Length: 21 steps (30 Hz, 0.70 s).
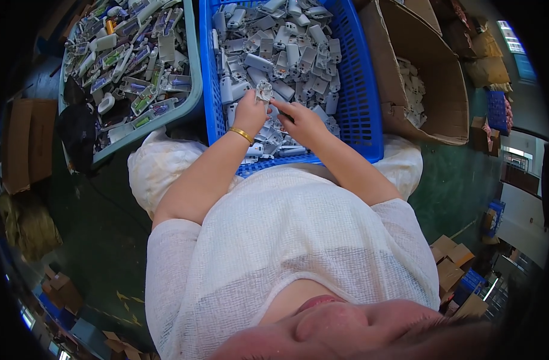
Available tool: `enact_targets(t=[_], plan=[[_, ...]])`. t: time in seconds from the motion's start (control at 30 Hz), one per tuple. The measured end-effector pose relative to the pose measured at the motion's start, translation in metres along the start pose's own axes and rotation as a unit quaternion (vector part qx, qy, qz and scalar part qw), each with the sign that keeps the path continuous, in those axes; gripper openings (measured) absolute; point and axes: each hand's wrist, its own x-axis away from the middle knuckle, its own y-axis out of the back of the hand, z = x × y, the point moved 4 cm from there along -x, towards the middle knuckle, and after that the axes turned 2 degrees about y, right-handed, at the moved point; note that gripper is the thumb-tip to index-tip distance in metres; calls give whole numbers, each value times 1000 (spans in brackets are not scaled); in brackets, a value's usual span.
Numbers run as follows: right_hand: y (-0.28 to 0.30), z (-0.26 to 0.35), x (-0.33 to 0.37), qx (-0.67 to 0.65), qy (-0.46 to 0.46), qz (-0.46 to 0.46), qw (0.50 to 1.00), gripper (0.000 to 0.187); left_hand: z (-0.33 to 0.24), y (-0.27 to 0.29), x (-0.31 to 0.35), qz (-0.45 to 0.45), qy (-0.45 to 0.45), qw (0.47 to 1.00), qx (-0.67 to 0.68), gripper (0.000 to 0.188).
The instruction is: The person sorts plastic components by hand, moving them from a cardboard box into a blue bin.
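My left hand (250,112), with a gold bangle at the wrist, grips a small white plastic casing (264,91) above the blue basket (213,117). The inner side of this casing seems to face up. Close on its right, my right hand (303,123) is closed around a dark slim tool (285,115), mostly hidden by the fingers. The index finger of that hand reaches toward the casing; whether it touches is too small to tell. Beneath both hands, many similar white and grey plastic casings (259,63) lie heaped in the basket.
To the left stands a pale green tub (195,72) full of mixed device parts, with a black bag (76,129) at its near side. An open cardboard box (433,84) holding white pieces is on the right. White sacks (166,165) flank my lap.
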Motion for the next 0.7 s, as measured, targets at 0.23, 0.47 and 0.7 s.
enact_targets(t=[0.23,0.47,0.7], plan=[[-10,-1,3,28,-44,-9,999,38,3,-2,-2,-14,-8,1000,-19,24],[-21,-10,-5,-51,-15,-58,997,38,-10,-2,8,-24,15,1000,-7,25],[-15,-32,-6,-489,-204,-112,841,36,5,-2,-4,-38,-168,969,-177,41]])
